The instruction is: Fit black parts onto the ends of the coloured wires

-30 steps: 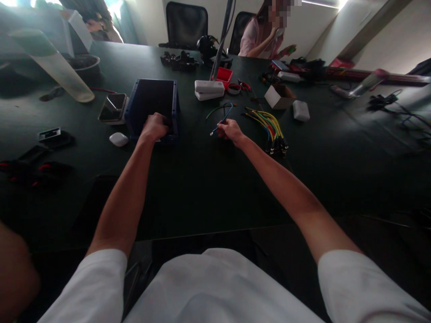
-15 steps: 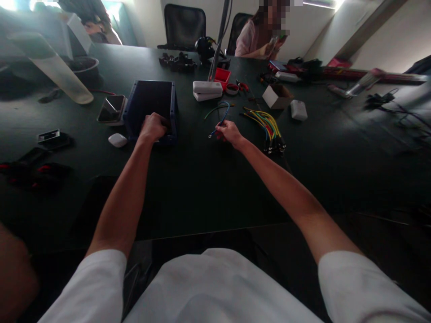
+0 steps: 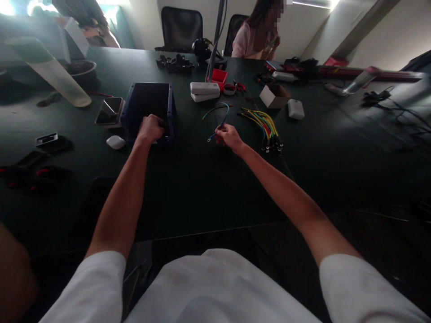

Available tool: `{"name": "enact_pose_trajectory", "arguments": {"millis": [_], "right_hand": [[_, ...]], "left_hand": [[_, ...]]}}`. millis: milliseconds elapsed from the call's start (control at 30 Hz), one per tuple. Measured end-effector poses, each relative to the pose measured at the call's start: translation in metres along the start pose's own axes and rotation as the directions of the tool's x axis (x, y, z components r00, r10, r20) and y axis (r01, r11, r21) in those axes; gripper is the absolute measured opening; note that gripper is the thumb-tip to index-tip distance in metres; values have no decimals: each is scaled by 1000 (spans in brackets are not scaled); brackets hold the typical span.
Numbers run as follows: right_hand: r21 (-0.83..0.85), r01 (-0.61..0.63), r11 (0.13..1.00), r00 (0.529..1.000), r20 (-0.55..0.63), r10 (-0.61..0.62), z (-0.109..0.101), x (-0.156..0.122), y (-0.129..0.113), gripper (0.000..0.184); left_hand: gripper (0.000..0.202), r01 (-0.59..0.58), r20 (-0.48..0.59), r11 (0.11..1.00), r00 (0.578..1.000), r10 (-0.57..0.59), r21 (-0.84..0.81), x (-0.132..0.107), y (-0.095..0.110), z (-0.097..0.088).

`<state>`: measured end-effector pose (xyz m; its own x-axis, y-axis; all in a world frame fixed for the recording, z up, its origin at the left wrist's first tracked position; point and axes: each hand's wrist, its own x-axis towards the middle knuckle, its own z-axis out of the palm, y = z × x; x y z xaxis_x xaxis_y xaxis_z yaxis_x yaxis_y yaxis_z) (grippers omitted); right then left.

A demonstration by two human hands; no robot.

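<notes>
My right hand (image 3: 229,136) pinches a short blue cable (image 3: 225,117) that bends upward, its ring terminal poking out at the lower left. Just behind it a green cable (image 3: 208,111) lies on the dark table. My left hand (image 3: 151,128) reaches over the front of a dark blue bin (image 3: 171,114); its fingertips are down inside, hidden by the hand and the shadow. To the right of my right hand rests a bundle of yellow, green, red and blue cables (image 3: 266,123) with black-sleeved ring terminals toward me.
A white rounded case (image 3: 115,142) and a phone-like device (image 3: 109,111) sit left of the bin. Behind are a white box-shaped device (image 3: 204,91), a red tray (image 3: 219,77), red-handled pliers (image 3: 239,86) and an open carton (image 3: 274,96). A person (image 3: 252,38) sits across the table.
The view has shifted slightly. Both hands stay nearly in place, the left in the bin and the right on the blue cable. The person across has moved their hands.
</notes>
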<state>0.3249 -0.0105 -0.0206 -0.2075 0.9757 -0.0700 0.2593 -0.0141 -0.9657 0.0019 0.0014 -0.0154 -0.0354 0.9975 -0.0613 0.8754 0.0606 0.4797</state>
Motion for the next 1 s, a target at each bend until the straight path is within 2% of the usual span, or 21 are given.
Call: {"name": "enact_pose_trajectory", "arguments": {"millis": [100,333,467,733,1000], "right_hand": [[29,13,999,1000,3,-13,0,-7,1,4],[78,39,996,999,-15,-38,1,-18,7,8],[110,67,992,997,-42,-62,1,-22,13,10],[176,115,978,991,-82,-102,3,-27,26,14],[131,179,975,981,-106,-165,4,-29,33,15]], "left_hand": [[49,41,-58,999,997,-42,-9,-1,2,-1],[46,10,-41,1000,999,-10,0,-7,8,-4],[49,36,-10,999,999,-36,26,-9,14,-6],[47,21,-38,999,999,-19,49,-12,18,-7],[49,26,-48,996,999,-22,87,-13,21,-8]]}}
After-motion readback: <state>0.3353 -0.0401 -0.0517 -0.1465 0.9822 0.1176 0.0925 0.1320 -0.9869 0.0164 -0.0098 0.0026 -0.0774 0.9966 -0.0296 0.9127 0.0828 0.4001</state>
